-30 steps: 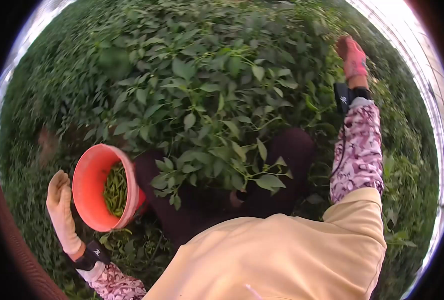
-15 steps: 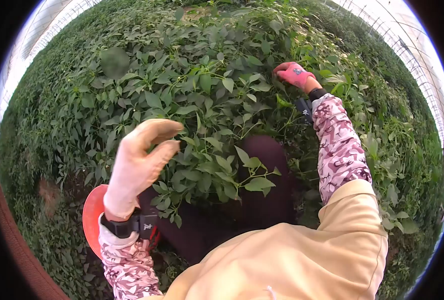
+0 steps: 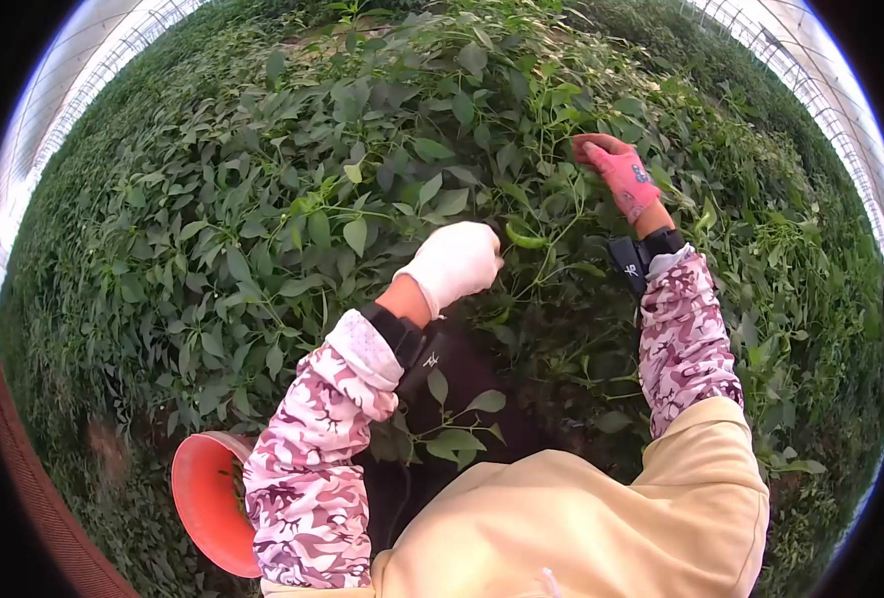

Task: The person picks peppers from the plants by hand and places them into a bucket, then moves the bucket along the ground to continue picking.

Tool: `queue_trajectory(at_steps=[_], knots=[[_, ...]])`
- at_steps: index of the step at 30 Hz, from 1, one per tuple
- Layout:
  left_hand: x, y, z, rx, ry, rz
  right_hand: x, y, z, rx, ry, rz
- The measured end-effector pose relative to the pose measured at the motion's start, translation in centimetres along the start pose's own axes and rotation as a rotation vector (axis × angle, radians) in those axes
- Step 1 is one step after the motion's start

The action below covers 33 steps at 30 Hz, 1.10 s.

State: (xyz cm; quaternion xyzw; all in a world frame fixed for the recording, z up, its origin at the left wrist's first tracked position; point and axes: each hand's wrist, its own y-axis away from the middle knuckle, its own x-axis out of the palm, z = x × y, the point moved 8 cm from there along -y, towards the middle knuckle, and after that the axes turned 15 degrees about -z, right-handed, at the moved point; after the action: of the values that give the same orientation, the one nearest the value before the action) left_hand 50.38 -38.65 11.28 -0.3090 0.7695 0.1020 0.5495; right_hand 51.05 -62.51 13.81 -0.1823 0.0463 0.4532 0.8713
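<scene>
My left hand [image 3: 454, 263], in a white glove, reaches into the pepper plants [image 3: 322, 249] near the middle, its fingers curled and partly hidden; what they hold, if anything, cannot be made out. Just right of it hangs a green pepper [image 3: 525, 239], curved and apart from the fingertips. My right hand [image 3: 621, 174], in a pink glove with bare fingertips, is farther right among the leaves. Its fingers are bent together at a stem, and what lies between them is too small to name.
An orange-red bucket [image 3: 211, 498] stands at the lower left beside my left sleeve, with some green inside. Leafy branches [image 3: 457, 439] lie over my dark-clad legs. Dense foliage surrounds both arms, and the greenhouse frame [image 3: 801, 60] curves behind.
My left hand has moved right into the plants, and its fingers have closed. My right hand has shifted slightly right and down. The green pepper and more of the bucket have come into view.
</scene>
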Motion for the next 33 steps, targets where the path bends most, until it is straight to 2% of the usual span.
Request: queue_trajectory(at_steps=[1, 2, 3, 4, 5, 6, 7, 8, 9, 11, 12, 14, 16, 17, 19, 20, 21, 23, 25, 26, 27, 29, 31, 33], knots=[[1.7, -0.3, 0.6, -0.027, 0.062, 0.141, -1.5, -0.7, -1.2, 0.008, 0.102, -0.038], [2.3, -0.8, 0.9, -0.056, 0.099, 0.161, -2.1, -0.5, -1.5, 0.008, 0.102, -0.041], [2.5, -1.6, 1.0, -0.050, 0.095, 0.162, -2.5, 0.4, -2.4, 0.052, 0.319, 0.010], [1.2, -2.9, 1.8, -0.133, 0.216, -0.053, -3.0, 1.2, -3.6, 0.103, 0.533, 0.058], [-0.1, -3.9, 2.8, -0.215, 0.337, -0.266, -2.6, 1.6, -5.4, 0.089, 0.589, 0.174], [-0.6, -5.4, 3.8, -0.245, 0.471, -0.378, -2.0, 1.9, -8.1, -0.085, 0.616, 0.290], [-0.7, -6.9, 4.8, -0.255, 0.513, -0.458, -1.6, 2.6, -8.7, -0.106, 0.624, 0.335], [-0.3, -8.0, 5.2, -0.279, 0.481, -0.437, -1.2, 3.4, -9.2, -0.127, 0.631, 0.380], [-0.1, -8.9, 5.1, -0.303, 0.449, -0.419, -0.6, 4.5, -8.3, 0.009, 0.619, 0.358], [0.9, -9.7, 4.7, -0.355, 0.253, -0.261, -0.5, 3.9, -9.0, 0.055, 0.435, 0.143], [2.1, -9.7, 5.2, -0.403, 0.281, -0.273, 0.3, 3.9, -8.6, -0.081, 0.393, 0.219], [3.1, -9.7, 5.0, -0.411, 0.294, -0.299, 0.6, 3.8, -8.5, -0.217, 0.357, 0.290], [5.5, -8.8, 3.4, -0.546, 0.892, -0.023, 1.9, 5.0, -5.6, -0.171, 0.081, 0.436], [5.8, -8.5, 3.3, -0.549, 0.891, -0.018, 2.3, 5.8, -3.7, -0.150, -0.013, 0.485], [5.6, -8.5, 1.2, -0.292, 1.132, 0.015, 2.6, 8.1, 0.7, 0.328, -0.557, 0.594], [4.5, -7.4, -0.7, -0.372, 1.025, 0.118, 1.8, 7.7, 0.8, 0.333, -0.381, 0.533], [3.9, -7.4, -2.1, -0.190, 1.007, 0.046, 1.0, 7.3, 0.8, 0.347, -0.203, 0.483], [2.3, -6.6, -4.6, 0.088, 0.642, -0.118, -2.3, 6.9, 1.5, 0.421, 0.211, 0.389], [3.8, -6.4, -6.7, 0.185, 0.242, -0.012, -8.2, 1.9, -1.9, -0.109, 0.860, 0.272], [4.5, -6.4, -7.5, 0.119, 0.192, 0.056, -11.3, -0.4, -0.1, -0.181, 0.581, -0.034], [4.1, -6.0, -8.7, 0.194, 0.229, -0.068, -13.9, -1.2, 2.5, -0.250, 0.292, -0.334], [5.3, -5.8, -10.1, 0.223, 0.196, -0.053, -17.3, -1.1, 7.4, -0.293, -0.307, -0.543], [6.0, -5.9, -11.5, 0.219, 0.175, 0.047, -14.1, 0.1, 13.3, -0.392, -0.417, -0.234], [6.8, -5.9, -12.7, 0.317, 0.210, -0.072, -7.7, 1.1, 17.8, -0.461, -0.286, 0.148]])
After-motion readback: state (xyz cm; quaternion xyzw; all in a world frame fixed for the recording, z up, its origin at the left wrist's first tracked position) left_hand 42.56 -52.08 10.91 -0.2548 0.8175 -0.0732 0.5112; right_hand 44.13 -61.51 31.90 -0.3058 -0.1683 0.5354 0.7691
